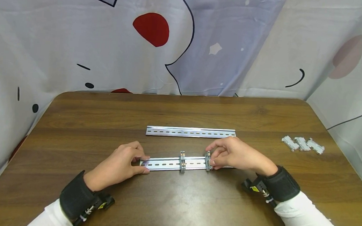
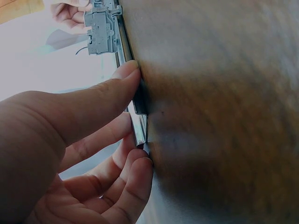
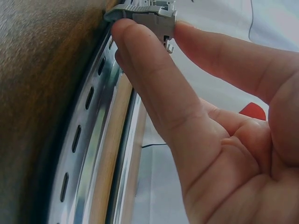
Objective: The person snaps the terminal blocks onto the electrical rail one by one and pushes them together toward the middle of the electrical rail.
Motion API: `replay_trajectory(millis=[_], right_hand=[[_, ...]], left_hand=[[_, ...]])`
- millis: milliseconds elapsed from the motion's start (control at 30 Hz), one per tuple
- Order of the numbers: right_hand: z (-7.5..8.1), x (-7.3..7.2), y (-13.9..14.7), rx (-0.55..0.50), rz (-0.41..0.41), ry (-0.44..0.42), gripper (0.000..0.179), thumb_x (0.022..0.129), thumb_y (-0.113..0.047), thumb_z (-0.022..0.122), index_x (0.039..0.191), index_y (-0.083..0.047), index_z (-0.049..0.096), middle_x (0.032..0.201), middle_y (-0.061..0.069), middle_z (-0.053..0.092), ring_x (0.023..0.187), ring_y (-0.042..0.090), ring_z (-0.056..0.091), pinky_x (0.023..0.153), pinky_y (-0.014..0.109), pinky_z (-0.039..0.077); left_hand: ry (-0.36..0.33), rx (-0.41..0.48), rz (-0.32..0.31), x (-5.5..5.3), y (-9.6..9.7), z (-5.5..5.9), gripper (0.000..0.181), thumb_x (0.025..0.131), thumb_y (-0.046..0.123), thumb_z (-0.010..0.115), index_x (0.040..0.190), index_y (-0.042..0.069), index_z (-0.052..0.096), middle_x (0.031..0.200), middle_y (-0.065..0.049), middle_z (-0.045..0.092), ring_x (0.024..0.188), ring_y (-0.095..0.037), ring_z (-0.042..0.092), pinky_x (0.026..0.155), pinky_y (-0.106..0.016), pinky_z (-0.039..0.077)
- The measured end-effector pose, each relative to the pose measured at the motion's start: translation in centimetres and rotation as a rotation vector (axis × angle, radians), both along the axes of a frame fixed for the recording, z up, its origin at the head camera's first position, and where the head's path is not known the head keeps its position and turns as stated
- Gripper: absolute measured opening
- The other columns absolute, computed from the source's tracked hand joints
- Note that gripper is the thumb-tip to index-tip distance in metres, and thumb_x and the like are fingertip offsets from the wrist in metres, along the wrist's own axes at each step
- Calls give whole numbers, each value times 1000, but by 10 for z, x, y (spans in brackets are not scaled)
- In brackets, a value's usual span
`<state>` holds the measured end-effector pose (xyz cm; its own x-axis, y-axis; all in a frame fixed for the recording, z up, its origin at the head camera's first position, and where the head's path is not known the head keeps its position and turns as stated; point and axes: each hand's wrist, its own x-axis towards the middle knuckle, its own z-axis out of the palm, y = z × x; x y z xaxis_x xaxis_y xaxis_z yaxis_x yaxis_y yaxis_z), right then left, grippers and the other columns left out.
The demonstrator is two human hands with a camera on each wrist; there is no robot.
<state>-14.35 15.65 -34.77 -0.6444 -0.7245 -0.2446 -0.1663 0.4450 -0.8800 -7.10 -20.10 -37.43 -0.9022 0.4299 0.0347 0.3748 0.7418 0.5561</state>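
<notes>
A slotted metal DIN rail lies across the front part of the table. Its left end is pinched by my left hand, thumb along the near edge and fingers at the far edge and end. Toward the rail's right part, my right hand pinches a grey terminal block between thumb and fingers. In the right wrist view this block sits at the fingertips, partly hidden by them. Another grey terminal block stands across the rail near its middle, between the hands.
A second slotted DIN rail lies behind the first, roughly parallel to it. At the right side of the wooden table are three pale terminal blocks lying flat. A printed cloth hangs behind the table.
</notes>
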Motion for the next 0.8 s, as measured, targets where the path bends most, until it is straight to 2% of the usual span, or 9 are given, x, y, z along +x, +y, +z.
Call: replay_trajectory(millis=[133, 433, 800], right_hand=[[1, 0, 0, 8, 13, 30, 36, 86, -5, 73, 117, 8, 59, 88, 11, 73, 80, 22, 70, 68, 31, 55], [0, 1, -4, -17, 4, 1, 37, 87, -4, 72, 119, 9, 58, 90, 13, 73, 81, 23, 71, 70, 31, 56], [-1, 4, -7, -44, -15, -30, 36, 87, -3, 71, 118, 9, 58, 92, 17, 72, 83, 25, 71, 72, 32, 56]], left_hand=[[-1, 2, 9, 0, 1, 0, 38, 77, 27, 84, 108, 6, 76, 89, 3, 57, 71, -10, 48, 59, -22, 40], [18, 7, -8, -1, 0, -2, 38, 76, 27, 84, 108, 7, 76, 87, 4, 56, 71, -10, 48, 59, -22, 41], [5, 2, 3, -1, 0, -1, 38, 76, 26, 84, 108, 7, 76, 88, 4, 56, 70, -10, 49, 59, -22, 41]])
